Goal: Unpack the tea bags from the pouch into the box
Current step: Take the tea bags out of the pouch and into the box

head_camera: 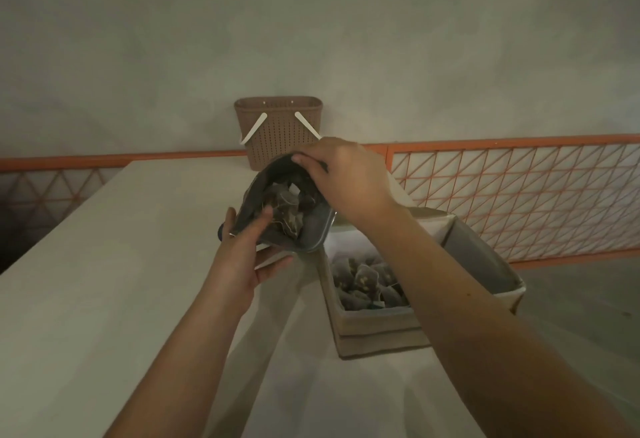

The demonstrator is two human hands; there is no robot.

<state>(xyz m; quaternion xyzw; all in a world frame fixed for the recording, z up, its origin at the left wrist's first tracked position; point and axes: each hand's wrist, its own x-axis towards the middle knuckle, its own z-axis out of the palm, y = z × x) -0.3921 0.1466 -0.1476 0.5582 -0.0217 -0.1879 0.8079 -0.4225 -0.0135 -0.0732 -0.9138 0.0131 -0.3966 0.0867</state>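
Dimly lit, the pale table [86, 299] stands by a grey wall, with a brown basket [277, 126] behind. Both hands hold the open pouch [263, 191] above it: left hand [242, 257] grips its lower edge, right hand [343, 178] pinches the top rim. Beside it, the box [374, 330] holds tea bags [367, 281].

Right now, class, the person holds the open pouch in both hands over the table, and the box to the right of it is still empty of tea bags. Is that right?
Not quite. The head view shows the box already holds a pile of tea bags. The rest stands: the left hand and right hand both hold the open pouch above the table, with the box to its right.
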